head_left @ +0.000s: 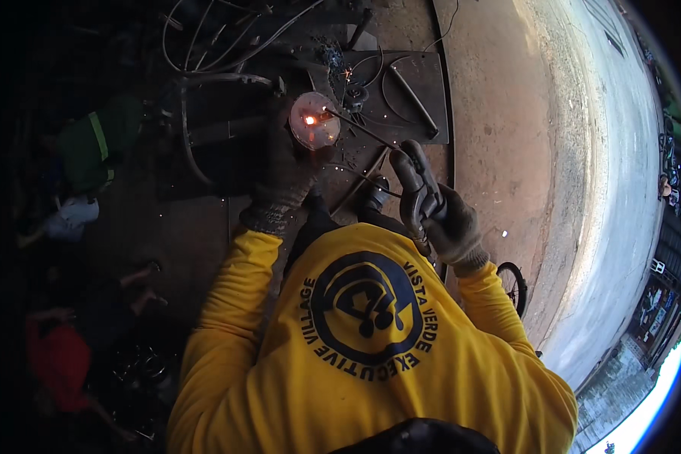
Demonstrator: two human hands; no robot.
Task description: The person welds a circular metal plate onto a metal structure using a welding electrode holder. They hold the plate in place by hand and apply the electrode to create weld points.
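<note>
My right hand (459,227), in a grey-brown work glove, is closed round a dark welding electrode holder (414,181). A thin welding rod (363,129) runs from its tip up and left to a round, pale metal disc (304,135). On the disc a small spot glows orange-white, with sparks scattered about it. My left hand (280,185), in a dark knit glove, is just below and left of the disc. Its fingers are lost in shadow, so whether it touches or holds the disc cannot be made out.
Under the disc lies a dark metal worktable (424,79), bearing a metal tube (415,102). Bent rods or cables (227,68) spread at the upper left. People in green (91,147) and red (59,363) are in the dim left side. A bicycle wheel (511,287) stands at right beside the pavement.
</note>
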